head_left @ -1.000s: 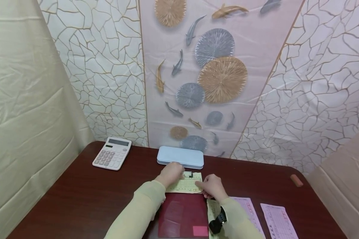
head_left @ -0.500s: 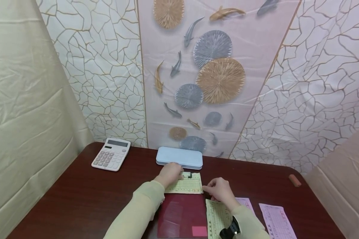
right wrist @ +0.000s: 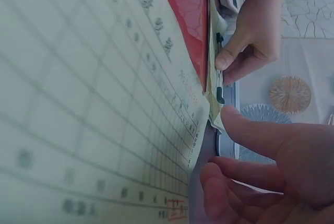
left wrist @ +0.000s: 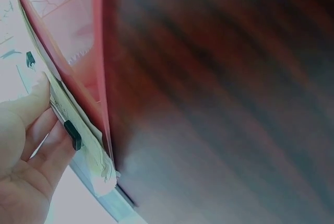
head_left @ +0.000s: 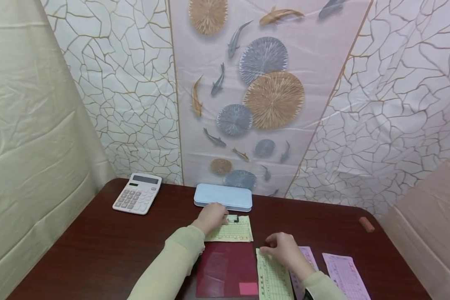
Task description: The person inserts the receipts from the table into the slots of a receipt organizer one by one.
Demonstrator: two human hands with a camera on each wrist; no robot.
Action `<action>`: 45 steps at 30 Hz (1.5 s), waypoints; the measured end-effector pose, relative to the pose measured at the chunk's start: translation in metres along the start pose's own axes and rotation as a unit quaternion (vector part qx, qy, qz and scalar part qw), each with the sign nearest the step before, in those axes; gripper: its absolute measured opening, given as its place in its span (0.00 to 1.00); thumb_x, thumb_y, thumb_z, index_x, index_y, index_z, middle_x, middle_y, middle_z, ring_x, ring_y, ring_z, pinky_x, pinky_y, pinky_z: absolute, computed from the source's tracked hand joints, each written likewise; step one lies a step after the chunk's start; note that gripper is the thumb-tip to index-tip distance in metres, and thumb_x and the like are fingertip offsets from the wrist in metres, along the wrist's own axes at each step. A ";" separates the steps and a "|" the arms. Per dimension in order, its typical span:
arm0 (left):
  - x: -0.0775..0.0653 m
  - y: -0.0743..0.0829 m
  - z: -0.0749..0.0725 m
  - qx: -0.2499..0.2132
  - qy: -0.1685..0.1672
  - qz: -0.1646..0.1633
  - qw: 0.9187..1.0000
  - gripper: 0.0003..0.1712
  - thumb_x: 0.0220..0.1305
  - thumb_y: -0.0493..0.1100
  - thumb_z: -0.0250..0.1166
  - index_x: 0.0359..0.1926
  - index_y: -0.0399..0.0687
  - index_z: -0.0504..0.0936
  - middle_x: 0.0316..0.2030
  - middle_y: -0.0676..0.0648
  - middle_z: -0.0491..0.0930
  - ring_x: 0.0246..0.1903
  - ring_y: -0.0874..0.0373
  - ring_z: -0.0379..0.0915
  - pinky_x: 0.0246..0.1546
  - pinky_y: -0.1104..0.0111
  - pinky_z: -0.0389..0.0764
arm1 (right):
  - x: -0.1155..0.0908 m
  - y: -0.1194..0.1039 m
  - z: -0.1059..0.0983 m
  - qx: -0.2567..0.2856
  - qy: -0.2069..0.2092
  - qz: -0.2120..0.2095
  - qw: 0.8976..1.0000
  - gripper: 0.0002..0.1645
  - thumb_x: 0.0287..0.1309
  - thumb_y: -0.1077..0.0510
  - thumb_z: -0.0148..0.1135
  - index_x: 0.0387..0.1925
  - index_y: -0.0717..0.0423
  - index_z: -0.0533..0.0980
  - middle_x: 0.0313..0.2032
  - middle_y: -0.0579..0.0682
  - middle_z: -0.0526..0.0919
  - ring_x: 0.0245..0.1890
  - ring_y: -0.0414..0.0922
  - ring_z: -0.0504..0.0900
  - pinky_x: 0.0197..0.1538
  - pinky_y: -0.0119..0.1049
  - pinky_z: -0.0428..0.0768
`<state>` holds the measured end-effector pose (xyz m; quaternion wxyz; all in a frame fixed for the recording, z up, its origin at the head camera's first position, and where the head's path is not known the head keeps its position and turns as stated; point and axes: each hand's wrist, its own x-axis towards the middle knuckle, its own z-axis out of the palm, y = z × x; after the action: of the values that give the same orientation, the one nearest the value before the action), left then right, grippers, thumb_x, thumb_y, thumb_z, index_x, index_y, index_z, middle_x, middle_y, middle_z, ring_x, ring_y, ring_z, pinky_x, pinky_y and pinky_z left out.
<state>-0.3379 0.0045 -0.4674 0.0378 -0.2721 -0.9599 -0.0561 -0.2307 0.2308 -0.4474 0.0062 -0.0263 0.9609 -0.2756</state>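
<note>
Holding step, I think: left hand point(head_left: 211, 217) pinching the clip point(head_left: 234, 218), right hand point(head_left: 285, 249) fingers apart; near yellow sheet point(head_left: 273, 278) probably wants a far-edge pinch.

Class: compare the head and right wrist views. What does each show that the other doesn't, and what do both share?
Only the head view: the reddish block and the far-right lilac sheet.
Only the right wrist view: a red printed mark on the yellow sheet, and both black ends of the clip.
Both: left hand, right hand, red folder, parts of that sheet and clip.
</note>
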 end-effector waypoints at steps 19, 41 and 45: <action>0.000 0.000 -0.001 -0.008 -0.009 -0.017 1.000 0.14 0.58 0.51 0.68 0.44 0.53 0.87 0.41 0.53 0.85 0.43 0.58 0.80 0.44 0.69 0.80 | -0.019 0.013 0.004 -0.068 0.035 -0.129 0.989 0.28 0.24 0.63 0.80 0.36 0.67 0.82 0.29 0.51 0.75 0.27 0.41 0.70 0.31 0.34 0.75; -0.001 0.001 -0.002 -0.004 -0.008 -0.003 1.000 0.08 0.57 0.50 0.68 0.34 0.54 0.87 0.32 0.54 0.84 0.37 0.59 0.80 0.40 0.69 0.80 | -0.013 0.020 0.003 -0.038 0.035 -0.116 0.992 0.23 0.31 0.65 0.78 0.32 0.53 0.75 0.25 0.43 0.71 0.27 0.38 0.67 0.30 0.30 0.71; -0.001 0.001 -0.001 -0.004 -0.009 -0.003 1.000 0.08 0.58 0.51 0.68 0.35 0.54 0.87 0.33 0.54 0.85 0.38 0.59 0.80 0.41 0.69 0.80 | -0.012 0.022 -0.002 -0.036 0.044 -0.101 0.993 0.14 0.39 0.67 0.74 0.31 0.53 0.81 0.24 0.43 0.71 0.25 0.37 0.67 0.28 0.29 0.70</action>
<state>-0.3364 0.0051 -0.4660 0.0277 -0.2700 -0.9607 -0.0580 -0.2197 0.2507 -0.4572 -0.0654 -0.1114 0.9619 -0.2411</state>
